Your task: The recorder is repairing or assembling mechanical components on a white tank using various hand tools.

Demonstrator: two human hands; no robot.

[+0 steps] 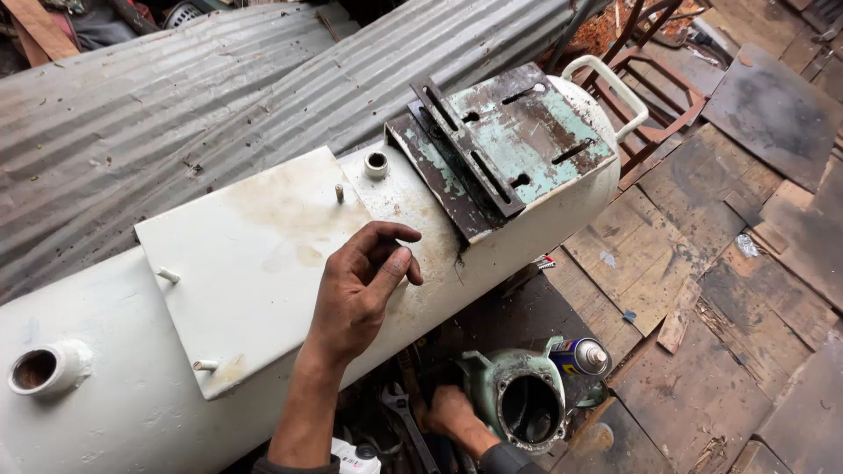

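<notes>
Below, left hand (356, 290) rests on white tank (105, 412); right hand (450, 411) grips green housing (518, 395).

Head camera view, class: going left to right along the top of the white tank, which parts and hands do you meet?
Open threaded port → short studs on the white mounting plate → left hand resting on that plate → small round port → rusty slotted bracket with flaking green paint → white handle.

head-worn view, steeply downward, close over tank (219, 290)
</notes>
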